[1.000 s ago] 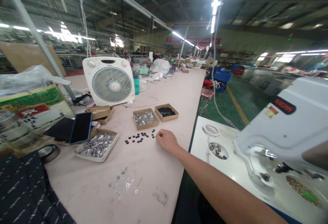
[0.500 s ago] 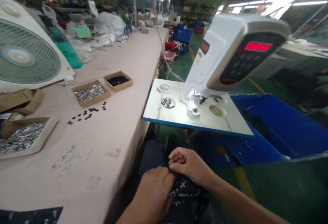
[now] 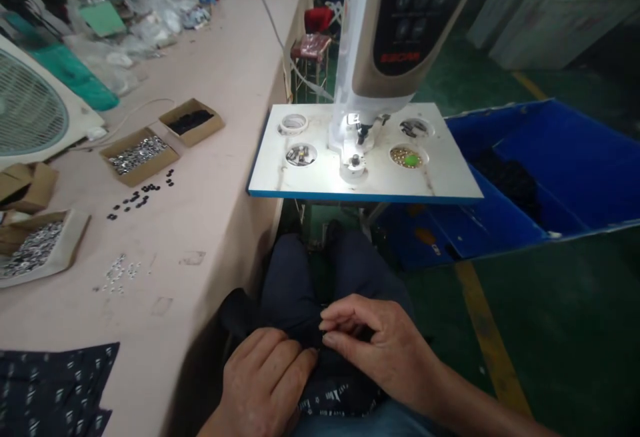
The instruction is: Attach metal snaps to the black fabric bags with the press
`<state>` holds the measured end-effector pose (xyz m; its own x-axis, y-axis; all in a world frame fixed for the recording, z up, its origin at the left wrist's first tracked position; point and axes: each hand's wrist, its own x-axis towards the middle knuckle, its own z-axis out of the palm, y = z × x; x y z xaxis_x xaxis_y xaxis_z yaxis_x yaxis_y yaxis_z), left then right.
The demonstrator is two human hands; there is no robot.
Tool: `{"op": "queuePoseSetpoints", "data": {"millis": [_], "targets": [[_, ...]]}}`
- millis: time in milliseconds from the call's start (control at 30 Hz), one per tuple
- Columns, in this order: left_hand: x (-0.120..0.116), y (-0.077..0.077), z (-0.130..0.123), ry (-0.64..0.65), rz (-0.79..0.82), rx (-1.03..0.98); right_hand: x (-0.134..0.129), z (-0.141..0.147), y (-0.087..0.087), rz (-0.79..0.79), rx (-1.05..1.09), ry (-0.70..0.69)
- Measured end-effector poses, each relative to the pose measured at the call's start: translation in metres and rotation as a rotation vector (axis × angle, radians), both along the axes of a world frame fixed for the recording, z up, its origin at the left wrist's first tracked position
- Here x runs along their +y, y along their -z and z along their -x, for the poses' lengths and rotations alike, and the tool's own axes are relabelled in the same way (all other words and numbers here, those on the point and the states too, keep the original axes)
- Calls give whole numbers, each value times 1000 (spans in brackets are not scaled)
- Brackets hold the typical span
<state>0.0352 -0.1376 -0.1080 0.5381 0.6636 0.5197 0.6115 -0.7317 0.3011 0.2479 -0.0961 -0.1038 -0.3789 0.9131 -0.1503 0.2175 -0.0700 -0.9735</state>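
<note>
A dark cloth with white printed letters (image 3: 345, 390) lies across my lap. My left hand (image 3: 270, 377) is closed on it from above, fingers bent and pressed together. A dark fold (image 3: 240, 310) sticks out beyond that hand. Close by on the right, my right hand (image 3: 385, 347) has its fingers curled and the thumb drawn up towards the fingertips. Whatever sits between those fingertips is too small and dark to make out. In front stands a snap-fastening machine (image 3: 355, 150) with a lit work point above its white table (image 3: 305, 187).
On the pink-covered bench (image 3: 200, 303) are boxes of metal parts (image 3: 140, 153), a box of black pieces (image 3: 190, 120), scattered black snap parts (image 3: 143, 197) and another printed cloth (image 3: 55, 390). A fan (image 3: 35, 103) stands left. A blue bin (image 3: 575, 163) holds dark cloth at right.
The view has tilted down, so the machine's display has left the picture. My hands have moved slightly apart, and a dark fold now shows left of my left hand.
</note>
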Motion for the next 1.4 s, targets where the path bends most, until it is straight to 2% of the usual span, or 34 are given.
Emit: {"op": "queuePoseSetpoints", "data": {"millis": [267,733,933,1233,1400], "targets": [[-4,-8,-4,-10,0,0,-6,-6,0,-174,-62,-141],[-8,-3,1,-31,114,-13,-5,-1,3,-491,-200,-247],[-8,-1,-2,-92,244,-83,-4,-3,1,-565,-233,-295],[2,-4,-7,-196,431,-194,-4,-13,-22,-392,-271,-375],[3,-1,-6,-259,604,-191,-4,-4,-22,-332,-379,-429]]}}
